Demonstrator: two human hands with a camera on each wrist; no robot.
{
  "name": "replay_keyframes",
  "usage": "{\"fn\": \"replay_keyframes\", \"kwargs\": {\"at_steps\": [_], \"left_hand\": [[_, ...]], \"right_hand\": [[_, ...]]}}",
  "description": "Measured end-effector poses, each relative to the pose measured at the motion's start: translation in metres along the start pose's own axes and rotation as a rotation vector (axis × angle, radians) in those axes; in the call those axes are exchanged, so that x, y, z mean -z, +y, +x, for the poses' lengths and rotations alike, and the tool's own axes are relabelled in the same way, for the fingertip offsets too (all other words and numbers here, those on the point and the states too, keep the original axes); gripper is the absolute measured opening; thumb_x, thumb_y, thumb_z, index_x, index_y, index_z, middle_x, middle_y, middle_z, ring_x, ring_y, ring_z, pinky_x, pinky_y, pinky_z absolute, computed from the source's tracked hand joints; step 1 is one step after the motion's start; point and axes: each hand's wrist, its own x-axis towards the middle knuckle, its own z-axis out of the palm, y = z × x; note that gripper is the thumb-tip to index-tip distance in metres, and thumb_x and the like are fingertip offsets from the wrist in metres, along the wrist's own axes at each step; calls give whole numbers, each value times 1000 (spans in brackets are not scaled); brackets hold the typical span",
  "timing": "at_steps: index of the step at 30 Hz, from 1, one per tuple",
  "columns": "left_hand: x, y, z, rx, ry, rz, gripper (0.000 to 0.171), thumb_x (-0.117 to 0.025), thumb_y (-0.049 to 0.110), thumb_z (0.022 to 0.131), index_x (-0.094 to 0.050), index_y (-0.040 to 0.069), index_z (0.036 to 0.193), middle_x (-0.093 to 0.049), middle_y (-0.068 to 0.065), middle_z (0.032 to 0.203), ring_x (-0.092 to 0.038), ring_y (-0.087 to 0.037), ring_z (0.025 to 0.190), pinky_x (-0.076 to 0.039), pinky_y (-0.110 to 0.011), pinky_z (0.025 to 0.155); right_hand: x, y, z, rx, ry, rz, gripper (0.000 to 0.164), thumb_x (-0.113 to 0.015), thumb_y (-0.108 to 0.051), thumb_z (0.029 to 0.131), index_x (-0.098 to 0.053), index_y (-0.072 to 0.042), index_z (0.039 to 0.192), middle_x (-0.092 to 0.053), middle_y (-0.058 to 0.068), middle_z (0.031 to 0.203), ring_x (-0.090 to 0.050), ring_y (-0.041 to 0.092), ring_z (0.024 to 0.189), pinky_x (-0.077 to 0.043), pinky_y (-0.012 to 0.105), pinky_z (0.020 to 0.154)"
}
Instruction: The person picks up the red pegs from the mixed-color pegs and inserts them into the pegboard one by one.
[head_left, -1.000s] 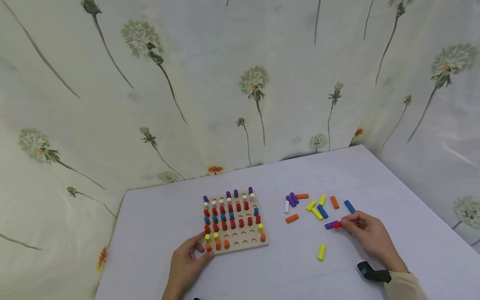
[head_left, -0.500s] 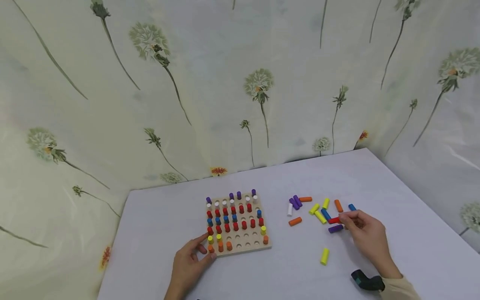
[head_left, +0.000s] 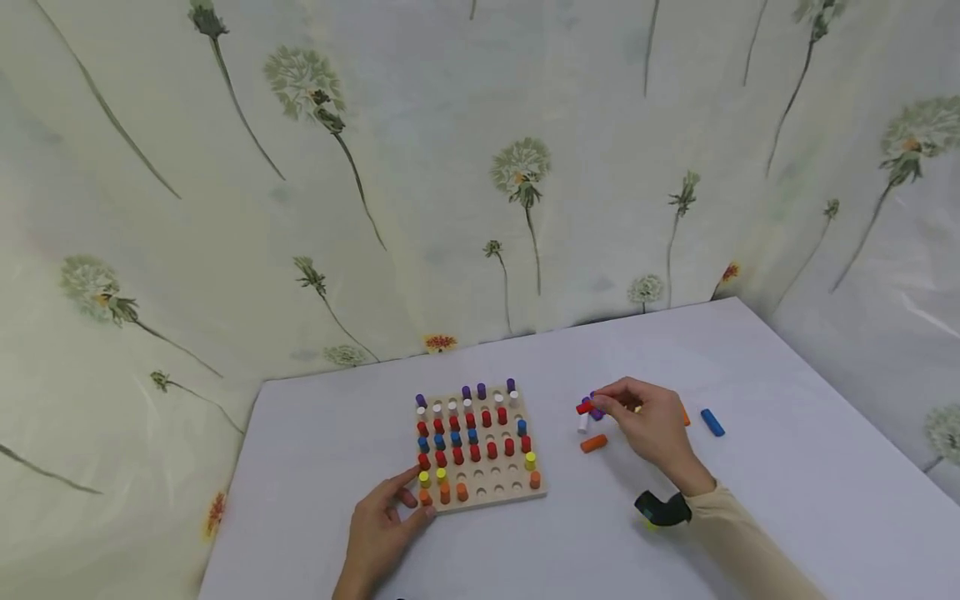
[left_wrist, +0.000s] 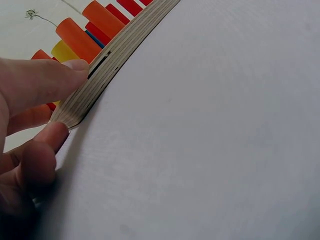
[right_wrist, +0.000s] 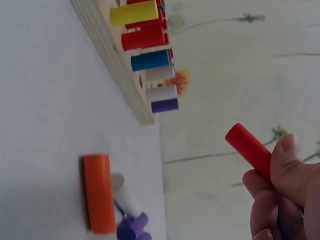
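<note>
A red peg [right_wrist: 250,151] is pinched between thumb and fingers of my right hand [head_left: 651,421], held above the loose pegs to the right of the board. My left hand [head_left: 381,527] grips the near left corner of the wooden pegboard [left_wrist: 95,82], thumb on its front edge and fingers round its left side. Upright pegs stand in rows: purple, white, red, blue, red, yellow and orange from back to front. Bare holes [head_left: 495,490] show in several rows, mostly toward the right middle of the front two.
Near the right hand lie an orange peg [head_left: 594,443], a white peg [head_left: 582,423] and purple pegs. A blue peg [head_left: 712,422] lies farther right. The right hand and wrist cover other loose pegs. A flower-printed cloth [head_left: 420,167] hangs behind the white table [head_left: 315,450].
My right hand has lifted the red peg from beside a purple one and carried it left toward the board. My left hand keeps its hold on the board's corner. The head view shifts slightly.
</note>
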Motion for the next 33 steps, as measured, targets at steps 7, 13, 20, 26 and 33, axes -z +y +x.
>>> {"fn": "replay_keyframes", "kwargs": {"at_steps": [7,13,20,26,33], "left_hand": [[-4,0,1,15,-8,-14,56,-93,31,81,-74,28,135,-66,8,89,-44,-4,54,-35,-20,49],[-8,2,1,14,-21,-21,57,-93,29,81,-73,28,135,-66,7,90,-44,-4,54,-35,-20,49],[-7,2,0,10,-20,13,58,-93,30,81,-74,27,135,-65,9,87,-42,-3,53,-34,-19,50],[-2,1,-1,3,-10,13,57,-93,31,81,-74,28,134,-65,9,87,-42,-2,53,-35,-19,49],[-1,0,0,11,-4,-16,57,-93,29,81,-74,27,134,-66,7,88,-42,-3,53,-35,-19,49]], "right_hand": [[-47,-14,18,-33,-118,73,6,-83,-16,92,-82,-13,97,-79,0,87,-59,16,70,-48,24,60],[-76,-9,21,-73,-179,41,6,-83,-16,92,-82,-14,98,-79,-4,87,-60,15,74,-48,24,65],[-97,-5,16,3,-172,24,5,-85,-14,90,-82,-13,94,-79,-4,85,-58,9,69,-48,22,63],[-108,-14,18,80,-142,-23,6,-86,-14,88,-83,-14,93,-78,-6,85,-58,7,71,-50,23,65],[-117,-23,24,131,-206,-63,6,-86,-12,88,-83,-13,93,-75,-4,84,-59,6,72,-52,23,67]]}}
